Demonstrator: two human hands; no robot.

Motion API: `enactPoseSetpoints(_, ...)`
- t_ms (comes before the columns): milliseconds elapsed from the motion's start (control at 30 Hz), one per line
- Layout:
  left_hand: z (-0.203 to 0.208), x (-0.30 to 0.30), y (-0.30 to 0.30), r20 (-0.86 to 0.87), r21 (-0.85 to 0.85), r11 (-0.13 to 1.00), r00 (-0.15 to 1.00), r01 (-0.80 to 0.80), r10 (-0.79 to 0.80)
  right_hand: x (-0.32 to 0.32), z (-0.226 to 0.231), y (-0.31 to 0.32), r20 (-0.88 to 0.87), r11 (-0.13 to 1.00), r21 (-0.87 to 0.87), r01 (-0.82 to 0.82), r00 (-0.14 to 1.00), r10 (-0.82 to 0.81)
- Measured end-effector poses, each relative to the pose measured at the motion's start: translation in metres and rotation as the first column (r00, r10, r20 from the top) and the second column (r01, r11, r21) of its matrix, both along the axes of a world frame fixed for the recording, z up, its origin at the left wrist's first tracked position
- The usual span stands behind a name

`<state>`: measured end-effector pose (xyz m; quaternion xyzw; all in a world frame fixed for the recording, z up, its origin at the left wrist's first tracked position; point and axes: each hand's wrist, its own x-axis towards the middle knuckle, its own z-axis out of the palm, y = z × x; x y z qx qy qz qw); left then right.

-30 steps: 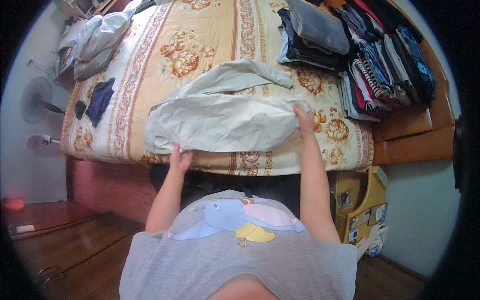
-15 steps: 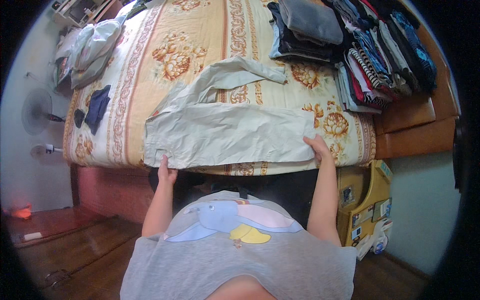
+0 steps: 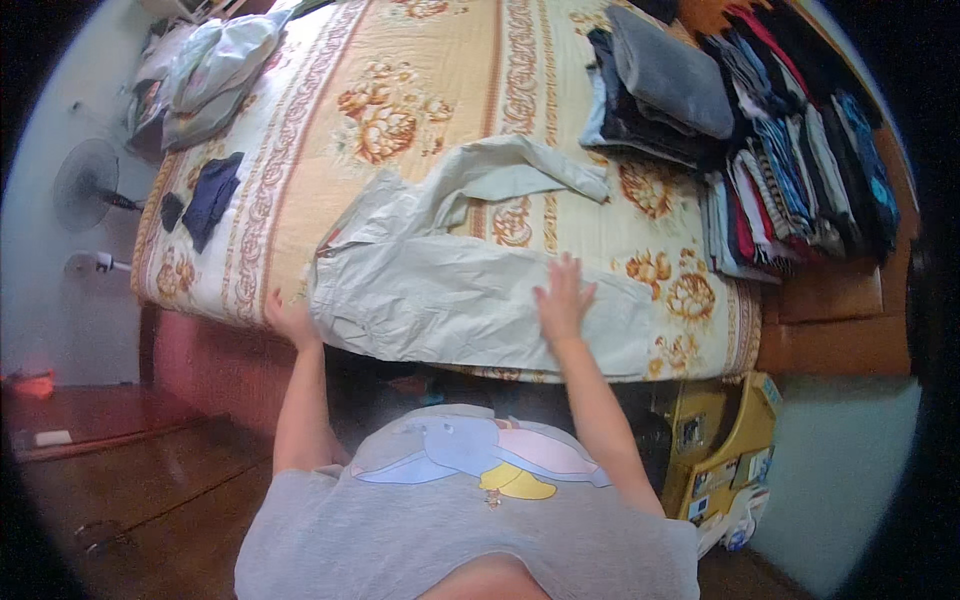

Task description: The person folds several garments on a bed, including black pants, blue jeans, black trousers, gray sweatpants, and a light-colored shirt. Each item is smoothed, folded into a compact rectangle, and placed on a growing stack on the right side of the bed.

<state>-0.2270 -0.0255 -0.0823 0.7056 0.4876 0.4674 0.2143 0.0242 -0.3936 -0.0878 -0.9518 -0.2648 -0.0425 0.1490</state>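
A pair of pale, off-white trousers (image 3: 430, 300) lies on the bed, its waist end to the left. The near leg is laid out toward the right, while the far leg bends away and curves to the right. My right hand (image 3: 565, 300) rests flat on the near leg, fingers spread. Beside the waist end, at the bed's near edge, my left hand (image 3: 292, 318) is open with its fingers apart and grips nothing. Creases run across the cloth.
The bed has a floral cover (image 3: 380, 120). Folded dark and grey clothes (image 3: 670, 75) and a row of folded garments (image 3: 790, 180) sit at the far right. Small dark cloths (image 3: 210, 200) and plastic bags (image 3: 215, 75) lie left. A fan (image 3: 85, 185) stands beyond the bed's left side.
My right hand has left the leg's hem and moved left onto the middle of the leg. My left hand has let go of the waist corner and shifted left.
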Motion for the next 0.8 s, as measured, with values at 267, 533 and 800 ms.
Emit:
enactPoseSetpoints(267, 0.019, 0.173, 0.056, -0.519, -0.311, 0.87, 0.699, 0.382, -0.492, -0.022, -0.041, 0.042, -0.102, 0.989, -0.088, -0.115, 0.989, 0.106)
enactPoseSetpoints(533, -0.013, 0.224, 0.125, -0.029, -0.467, 0.805, 0.904, 0.365, -0.426, -0.014, -0.037, 0.043, -0.094, 0.985, -0.083, -0.152, 0.985, 0.144)
enactPoseSetpoints(800, -0.009, 0.169, 0.186, 0.162, -0.233, 0.891, 0.918, 0.391, -0.361, 0.073, -0.034, 0.068, -0.056, 0.939, 0.309, 0.148, 0.989, -0.137)
